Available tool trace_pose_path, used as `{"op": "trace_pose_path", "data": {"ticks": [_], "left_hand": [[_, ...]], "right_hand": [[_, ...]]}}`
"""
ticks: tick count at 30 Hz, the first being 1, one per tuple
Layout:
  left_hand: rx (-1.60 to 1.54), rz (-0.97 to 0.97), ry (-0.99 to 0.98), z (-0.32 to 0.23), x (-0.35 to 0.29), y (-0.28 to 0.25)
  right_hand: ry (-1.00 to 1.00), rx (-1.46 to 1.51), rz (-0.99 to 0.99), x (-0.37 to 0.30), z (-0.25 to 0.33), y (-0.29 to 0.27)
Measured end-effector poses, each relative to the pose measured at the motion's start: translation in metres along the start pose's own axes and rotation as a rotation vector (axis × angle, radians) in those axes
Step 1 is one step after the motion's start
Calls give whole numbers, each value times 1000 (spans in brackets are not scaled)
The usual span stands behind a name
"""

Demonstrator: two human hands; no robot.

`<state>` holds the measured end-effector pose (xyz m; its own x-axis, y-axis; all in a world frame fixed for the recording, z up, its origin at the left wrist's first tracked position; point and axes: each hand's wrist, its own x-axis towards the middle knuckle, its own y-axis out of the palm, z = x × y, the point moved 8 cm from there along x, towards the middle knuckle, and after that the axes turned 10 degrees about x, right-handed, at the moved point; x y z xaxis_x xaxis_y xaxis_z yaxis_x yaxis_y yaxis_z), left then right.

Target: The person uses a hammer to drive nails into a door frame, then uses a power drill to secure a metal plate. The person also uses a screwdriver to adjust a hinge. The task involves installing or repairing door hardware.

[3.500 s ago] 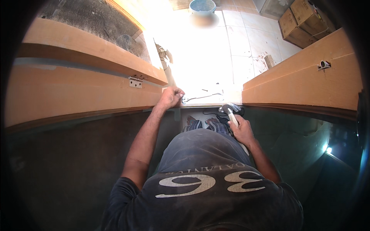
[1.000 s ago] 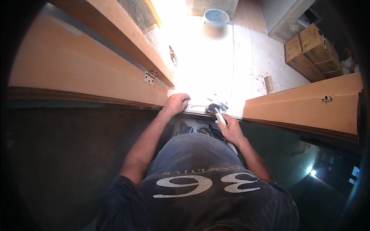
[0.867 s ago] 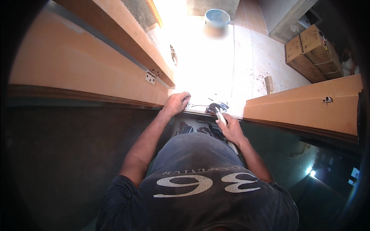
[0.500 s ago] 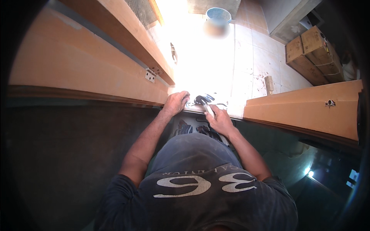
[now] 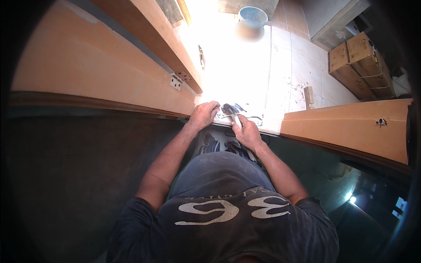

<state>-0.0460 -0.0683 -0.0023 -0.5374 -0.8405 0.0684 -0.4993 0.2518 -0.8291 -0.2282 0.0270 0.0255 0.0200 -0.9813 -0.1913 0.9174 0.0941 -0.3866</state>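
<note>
A small dark tool [image 5: 231, 113] with a pale handle is held on the sunlit tiled floor [image 5: 280, 65], just beyond the dark edge at which the person is bent over. The right hand [image 5: 247, 132] is closed around its handle, the fingers curled tight, with the tool's dark head pointing away toward the bright patch. The left hand [image 5: 203, 115] is set just beside it, fingers bent down onto the floor; whether anything is pinched under them cannot be told, since glare washes out that spot. A thin bent wire or cable [image 5: 254, 118] is seen lying by the tool. Orange-brown wooden panels [image 5: 101, 83] with a small metal hinge [image 5: 176, 81] are stood to the left, another panel [image 5: 351, 127] to the right, cardboard boxes [image 5: 359, 61] and a blue bucket [image 5: 253, 15] farther off. For good work here, the tool should be kept steady with the left hand braced close, and the head shifted so the glare no longer hides the contact point.
</note>
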Motion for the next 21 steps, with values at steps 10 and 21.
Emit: {"op": "trace_pose_path", "data": {"ticks": [10,21], "left_hand": [[77,60,49,-11,10,3],[118,120,40,-15,13,4]], "right_hand": [[26,36,-102,-10,-16,-28],[44,56,-108,-21,-19,-30]]}}
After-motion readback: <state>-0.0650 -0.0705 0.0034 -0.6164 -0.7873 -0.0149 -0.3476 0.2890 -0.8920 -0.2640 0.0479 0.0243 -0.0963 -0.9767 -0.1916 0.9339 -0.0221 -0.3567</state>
